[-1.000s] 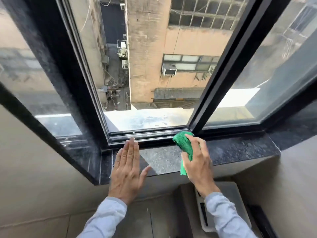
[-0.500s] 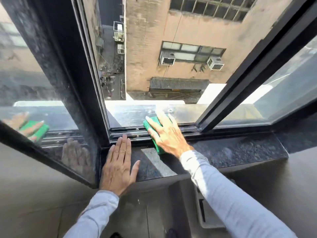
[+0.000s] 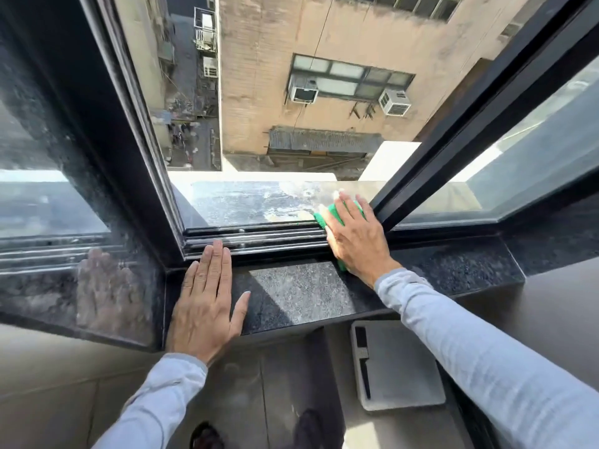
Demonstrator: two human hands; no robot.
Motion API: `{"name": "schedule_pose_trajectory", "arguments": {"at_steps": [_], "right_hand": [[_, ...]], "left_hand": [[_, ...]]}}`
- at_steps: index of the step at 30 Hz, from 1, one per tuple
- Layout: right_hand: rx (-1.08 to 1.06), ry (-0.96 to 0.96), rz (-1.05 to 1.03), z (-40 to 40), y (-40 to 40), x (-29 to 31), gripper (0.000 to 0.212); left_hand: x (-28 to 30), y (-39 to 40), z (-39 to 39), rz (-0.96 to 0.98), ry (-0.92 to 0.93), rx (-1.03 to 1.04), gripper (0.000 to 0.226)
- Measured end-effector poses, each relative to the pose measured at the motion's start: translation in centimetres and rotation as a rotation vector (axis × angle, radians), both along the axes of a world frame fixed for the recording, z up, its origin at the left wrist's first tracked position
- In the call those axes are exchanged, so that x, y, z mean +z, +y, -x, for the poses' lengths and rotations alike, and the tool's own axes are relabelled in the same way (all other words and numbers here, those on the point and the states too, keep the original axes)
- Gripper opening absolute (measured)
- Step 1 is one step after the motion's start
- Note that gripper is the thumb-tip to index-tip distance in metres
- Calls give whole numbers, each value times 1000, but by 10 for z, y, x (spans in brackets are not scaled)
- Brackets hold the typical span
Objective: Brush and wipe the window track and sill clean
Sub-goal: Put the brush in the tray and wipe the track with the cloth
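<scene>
I log: right grip [image 3: 356, 234] flat, fingers straight, pressing green cloth [image 3: 321, 219] across the track [image 3: 259, 238] at its right end (by the sash frame). Left grip [image 3: 207, 306] flat on sill [image 3: 298, 293].

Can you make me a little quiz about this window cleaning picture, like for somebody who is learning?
1. True or false: the left hand holds the green cloth.
2. Where does the right hand press the cloth? A) on the glass pane B) across the right end of the window track C) on the floor
3. Fill in: the left hand lies flat on the dark stone ____.
Key: 1 false; 2 B; 3 sill.
</scene>
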State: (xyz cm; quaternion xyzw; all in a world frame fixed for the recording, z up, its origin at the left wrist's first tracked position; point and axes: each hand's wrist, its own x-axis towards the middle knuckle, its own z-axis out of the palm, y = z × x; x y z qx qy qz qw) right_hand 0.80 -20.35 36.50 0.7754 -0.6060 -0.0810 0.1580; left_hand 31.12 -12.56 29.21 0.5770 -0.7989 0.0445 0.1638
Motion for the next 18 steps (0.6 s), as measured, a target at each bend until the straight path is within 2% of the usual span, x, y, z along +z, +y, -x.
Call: {"name": "schedule_pose_trajectory", "arguments": {"at_steps": [3, 8, 11, 14, 18], "right_hand": [[9, -143, 20, -6, 2, -5, 45], [-196, -670, 136, -33, 6, -19, 32], [-206, -863, 107, -60, 9, -7, 32], [-130, -889, -22, -100, 11, 0, 41], [100, -631, -12, -115, 11, -9, 43]], "left_hand": [[0, 0, 0, 2, 2, 1, 76], [2, 0, 1, 4, -7, 0, 77], [1, -1, 1, 2, -18, -2, 77], [0, -1, 2, 4, -26, -8, 77], [1, -1, 0, 9, -30, -13, 77]]}}
